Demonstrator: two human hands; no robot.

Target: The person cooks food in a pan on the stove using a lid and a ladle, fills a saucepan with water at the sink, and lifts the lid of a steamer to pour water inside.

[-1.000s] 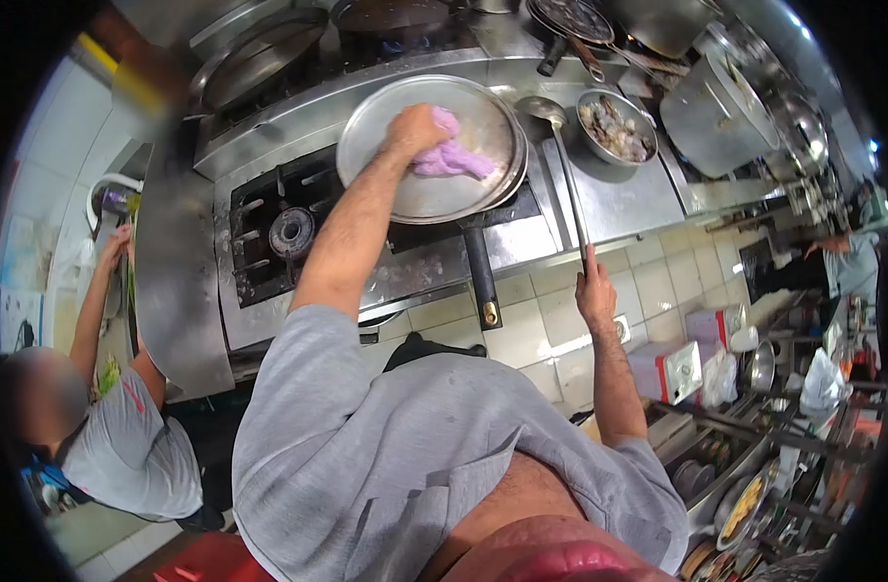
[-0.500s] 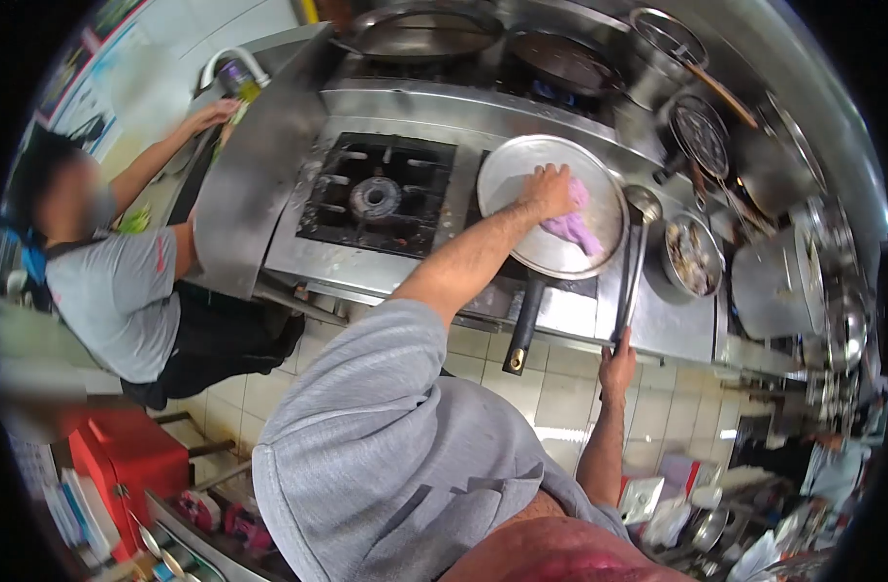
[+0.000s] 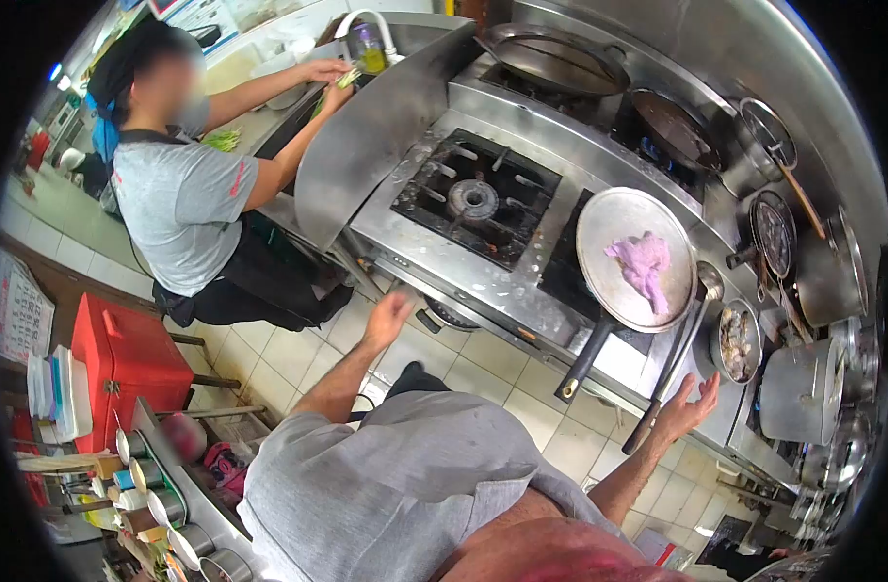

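My left hand (image 3: 390, 316) is in the air in front of the stove's edge, smeared by motion, so its fingers are unclear. Held palm up with fingers spread, my right hand (image 3: 684, 411) is beside the black handle end of a long ladle (image 3: 678, 361) and grips nothing. The ladle lies across the counter edge. To its left, a crumpled purple cloth (image 3: 645, 272) rests on a wide, pale metal pan (image 3: 602, 218). A black handle (image 3: 584, 364) sticks out from the pan toward me; whether a lid covers it I cannot tell.
A gas burner (image 3: 473, 199) lies left of the pan, with woks (image 3: 560, 63) behind. A bowl of food scraps (image 3: 735, 339) and a large pot (image 3: 798, 388) stand at right. Beyond a metal partition (image 3: 376, 136), a co-worker (image 3: 182, 175) handles greens at a sink.
My left hand has let go of the purple cloth and drawn back left from the pan. My right hand has come off the ladle handle and opened. The view has turned left.
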